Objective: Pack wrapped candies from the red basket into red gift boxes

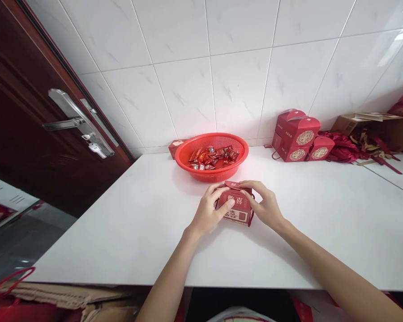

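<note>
Between my two hands a small red gift box (239, 202) with printed characters stands on the white table. My left hand (211, 208) grips its left side, the thumb lying across the front. At the right, my right hand (262, 201) holds the top edge and side with bent fingers. The top flap is partly raised, and a dark red cord hangs at the box's sides. Just behind the box sits a red plastic basket (211, 177) with several wrapped candies (211, 156) in it.
Stacked red gift boxes (297, 134) stand by the tiled wall, beside dark red fabric (342, 145) and an open cardboard box (401, 129). A small red box (175, 148) is behind the basket. The table (130, 237) ends near a door with a metal handle (65, 123).
</note>
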`<state>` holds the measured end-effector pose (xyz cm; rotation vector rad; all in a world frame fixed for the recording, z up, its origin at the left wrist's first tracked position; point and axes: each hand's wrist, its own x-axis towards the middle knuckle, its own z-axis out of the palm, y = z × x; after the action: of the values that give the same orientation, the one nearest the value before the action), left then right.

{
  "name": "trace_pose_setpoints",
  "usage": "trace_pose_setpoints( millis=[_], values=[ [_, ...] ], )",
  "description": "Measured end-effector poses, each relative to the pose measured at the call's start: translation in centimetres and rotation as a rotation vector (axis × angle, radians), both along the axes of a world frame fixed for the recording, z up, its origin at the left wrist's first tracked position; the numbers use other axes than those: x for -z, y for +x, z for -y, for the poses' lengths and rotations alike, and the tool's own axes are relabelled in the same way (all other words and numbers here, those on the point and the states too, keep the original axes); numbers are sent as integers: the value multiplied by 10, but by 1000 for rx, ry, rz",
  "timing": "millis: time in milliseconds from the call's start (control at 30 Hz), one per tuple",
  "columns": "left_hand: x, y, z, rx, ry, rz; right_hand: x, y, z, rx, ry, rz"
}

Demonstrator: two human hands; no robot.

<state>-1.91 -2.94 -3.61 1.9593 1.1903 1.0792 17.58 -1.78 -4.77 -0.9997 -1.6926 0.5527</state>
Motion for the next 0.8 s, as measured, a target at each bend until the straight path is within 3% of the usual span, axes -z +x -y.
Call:
trace_pose_setpoints(
  millis=[200, 333, 467, 533, 667, 800],
  values=[
    [8, 6, -1, -71, -15, 87, -3, 3, -1, -33, -61, -30],
    [7, 8, -3, -65, -82, 38, -5, 5, -2, -66, -60, -14],
    [4, 8, -2, -38, -203, 86, -11, 18, -8, 68, -84, -52],
    [4, 8, -2, -62, -227, 94, -16, 29, -12, 110, -175, -47],
    [4, 6, -2, -131, -178, 54, -17, 40, -17, -105, -474, 43],
    [5, 4, -4, -177, -125, 14, -4, 34, -23, -228, -520, 41]
  ],
)
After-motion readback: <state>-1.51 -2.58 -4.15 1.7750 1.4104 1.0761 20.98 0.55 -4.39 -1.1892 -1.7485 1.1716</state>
